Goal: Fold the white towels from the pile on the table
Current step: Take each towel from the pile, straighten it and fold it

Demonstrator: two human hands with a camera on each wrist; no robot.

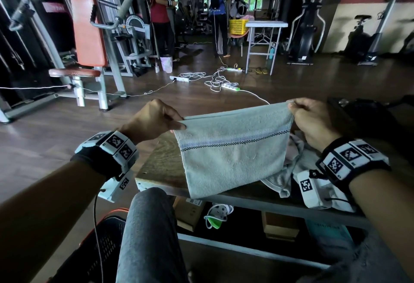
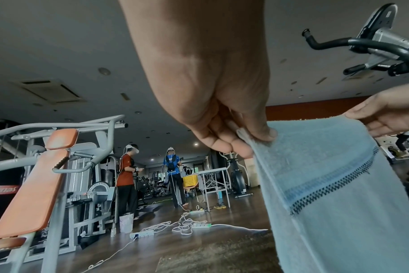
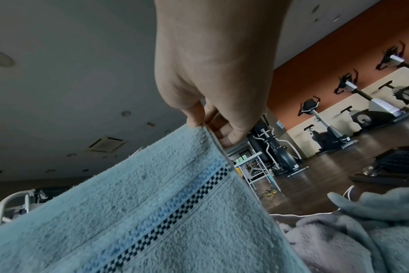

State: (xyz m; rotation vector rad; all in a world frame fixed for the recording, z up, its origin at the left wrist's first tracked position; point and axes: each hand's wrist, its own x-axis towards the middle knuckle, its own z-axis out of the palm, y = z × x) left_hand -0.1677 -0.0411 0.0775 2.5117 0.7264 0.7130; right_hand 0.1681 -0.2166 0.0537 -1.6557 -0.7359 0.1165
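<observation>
A white towel with a blue and black checked stripe hangs doubled over above the wooden table, its lower edge reaching the table's near edge. My left hand pinches its upper left corner, and in the left wrist view the left hand has thumb and fingers closed on the towel. My right hand pinches the upper right corner; the right wrist view shows the right hand gripping the towel at its edge. A pile of crumpled towels lies on the table to the right.
A dark basket stands at the table's far right. A black crate sits on the floor by my left knee. Boxes and a power strip lie on the shelf below. Gym machines, cables and two standing people fill the room ahead.
</observation>
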